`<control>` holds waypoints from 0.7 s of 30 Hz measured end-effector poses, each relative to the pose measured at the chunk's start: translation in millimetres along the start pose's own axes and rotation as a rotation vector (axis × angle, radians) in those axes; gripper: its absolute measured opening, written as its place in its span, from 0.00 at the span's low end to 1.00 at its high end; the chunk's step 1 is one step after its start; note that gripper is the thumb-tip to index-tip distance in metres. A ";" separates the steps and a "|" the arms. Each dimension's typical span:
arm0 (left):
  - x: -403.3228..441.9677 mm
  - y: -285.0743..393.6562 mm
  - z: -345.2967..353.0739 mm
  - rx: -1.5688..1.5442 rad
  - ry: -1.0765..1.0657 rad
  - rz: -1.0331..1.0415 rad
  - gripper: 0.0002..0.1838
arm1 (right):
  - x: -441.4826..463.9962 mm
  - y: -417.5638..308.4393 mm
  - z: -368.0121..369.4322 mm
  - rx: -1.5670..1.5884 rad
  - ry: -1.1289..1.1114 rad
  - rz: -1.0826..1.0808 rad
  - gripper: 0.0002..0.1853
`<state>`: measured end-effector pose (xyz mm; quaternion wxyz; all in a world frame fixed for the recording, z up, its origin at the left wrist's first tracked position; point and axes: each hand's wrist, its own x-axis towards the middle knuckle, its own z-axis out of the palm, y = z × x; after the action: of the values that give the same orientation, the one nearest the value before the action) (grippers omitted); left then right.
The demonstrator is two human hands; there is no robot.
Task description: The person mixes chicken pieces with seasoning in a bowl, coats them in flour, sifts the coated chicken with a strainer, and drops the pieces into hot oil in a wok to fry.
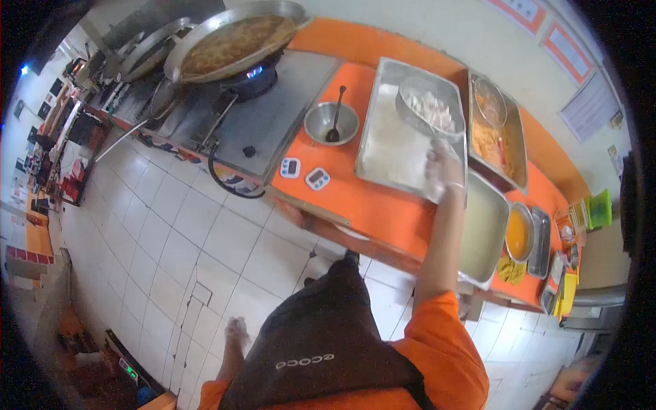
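My right hand (443,171), in a clear glove, is closed around the handle of a round strainer (404,102). Pale strips (434,113) lie in the strainer, over the upper right part of a large metal tray (389,164) with whitish powder or liquid on its bottom. My left hand (237,333) hangs low beside the dark apron, above the tiled floor and away from the counter; its fingers are too blurred to read. A small steel bowl (316,123) with a dark spoon (337,116) stands left of the tray.
A wide pan (239,48) of brown bubbling contents sits over a lit burner at upper left. Two timers (290,167) lie on the orange counter (355,203). To the right are a tray of orange crumbs (488,140), a pale-filled tray (482,232) and an orange-liquid bowl (517,234).
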<state>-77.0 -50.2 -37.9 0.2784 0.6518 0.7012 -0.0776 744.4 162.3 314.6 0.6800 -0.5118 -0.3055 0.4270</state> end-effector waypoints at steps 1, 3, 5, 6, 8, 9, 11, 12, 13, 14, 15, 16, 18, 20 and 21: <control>2.5 13.4 -12.8 -0.027 -0.044 -0.041 0.22 | -13.2 -22.1 22.6 0.104 0.037 0.098 0.04; -7.6 35.9 -36.0 -0.031 -0.061 -0.072 0.21 | -14.5 -37.7 46.8 0.113 0.162 0.143 0.05; -23.6 43.2 -45.0 -0.032 -0.076 -0.072 0.20 | 18.4 0.2 43.4 -0.092 0.315 0.072 0.07; -37.9 44.1 -47.3 -0.041 -0.093 -0.068 0.20 | 12.7 14.3 37.1 -0.207 0.395 0.059 0.08; -34.2 64.3 -48.5 0.131 -0.116 0.004 0.19 | -13.7 -32.7 38.5 0.061 0.171 0.066 0.07; -27.5 72.7 -59.4 0.294 -0.125 0.046 0.19 | -24.4 -45.3 43.7 0.205 0.051 0.069 0.07; -11.7 78.4 -76.6 0.633 -0.156 0.135 0.17 | -22.5 -4.0 54.9 0.050 0.376 0.009 0.09; -7.8 77.0 -75.4 0.619 -0.168 0.116 0.17 | 0.1 7.9 46.6 -0.172 0.367 -0.059 0.10; -10.2 71.3 -70.4 0.404 -0.151 0.009 0.17 | -3.2 8.6 32.6 -0.353 0.351 -0.074 0.10; -7.0 54.2 -54.1 0.202 -0.127 -0.078 0.17 | -7.0 9.0 19.1 -0.533 0.342 -0.092 0.10; 1.3 39.7 -38.7 0.154 -0.132 -0.098 0.17 | -2.1 -8.8 16.1 -0.646 0.315 -0.121 0.09; -3.3 51.7 -52.2 0.240 -0.132 -0.066 0.17 | 1.2 -9.3 17.7 -0.794 0.302 -0.290 0.09; -10.8 96.5 -89.9 0.661 -0.239 0.073 0.18 | 7.2 6.7 16.8 -1.126 0.338 -0.792 0.10; -29.7 110.3 -104.4 0.782 -0.300 0.107 0.18 | 16.2 37.5 -2.7 -0.761 0.287 -0.464 0.11; -42.8 103.1 -101.8 0.787 -0.331 0.116 0.18 | 20.6 53.4 -12.5 -0.581 0.304 -0.314 0.11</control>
<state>-8.0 -25.1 94.2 0.1214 0.7254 0.5262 -0.4268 750.0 181.2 259.4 0.6011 -0.6881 -0.3845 0.1317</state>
